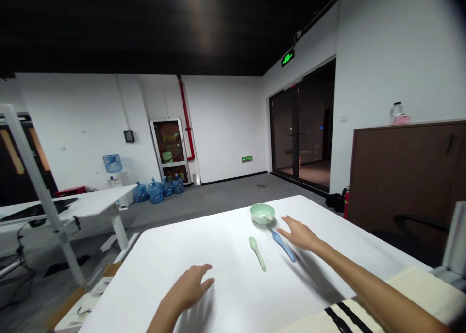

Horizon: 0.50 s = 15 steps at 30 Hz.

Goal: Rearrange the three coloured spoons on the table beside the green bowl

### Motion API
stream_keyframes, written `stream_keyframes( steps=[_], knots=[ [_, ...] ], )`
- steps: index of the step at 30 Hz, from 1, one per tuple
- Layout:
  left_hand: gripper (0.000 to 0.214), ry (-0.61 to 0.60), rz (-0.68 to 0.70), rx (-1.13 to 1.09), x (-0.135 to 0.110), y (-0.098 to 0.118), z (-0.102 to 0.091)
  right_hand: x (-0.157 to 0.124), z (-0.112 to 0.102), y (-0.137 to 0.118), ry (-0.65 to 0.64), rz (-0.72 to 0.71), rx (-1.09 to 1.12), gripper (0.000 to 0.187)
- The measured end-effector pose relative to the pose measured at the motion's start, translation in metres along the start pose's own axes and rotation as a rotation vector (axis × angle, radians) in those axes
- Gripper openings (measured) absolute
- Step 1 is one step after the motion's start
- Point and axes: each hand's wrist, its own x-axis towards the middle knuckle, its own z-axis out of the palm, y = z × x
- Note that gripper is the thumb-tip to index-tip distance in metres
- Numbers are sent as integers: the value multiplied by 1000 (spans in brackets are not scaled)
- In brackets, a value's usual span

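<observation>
A light green bowl (262, 213) stands upright near the far edge of the white table (218, 274); something small and pale, perhaps a spoon, lies inside it. In front of the bowl a green spoon (257, 254) and a blue spoon (283, 246) lie side by side on the tabletop. My right hand (300, 232) hovers just right of the bowl and the blue spoon, fingers apart, holding nothing. Over the left part of the table, my left hand (191, 285) is open with thumb and fingers spread, away from the spoons and bowl.
A cream cloth (411, 294) with black stripes lies at the table's near right corner, under my right forearm. A brown cabinet (404, 173) stands to the right. To the left are another white desk (98, 202) and several blue water jugs (155, 191) on the floor.
</observation>
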Motion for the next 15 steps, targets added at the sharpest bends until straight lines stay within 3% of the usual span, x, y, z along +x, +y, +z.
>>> stream_keyframes(
  steps=[5, 15],
  knots=[
    [56, -5, -4, -5, -2, 0, 0, -6, 20, 7, -36, 27, 1, 78],
    [59, -3, 0, -15, -1, 1, 1, -15, 16, 2, -53, -4, 2, 78]
  ],
)
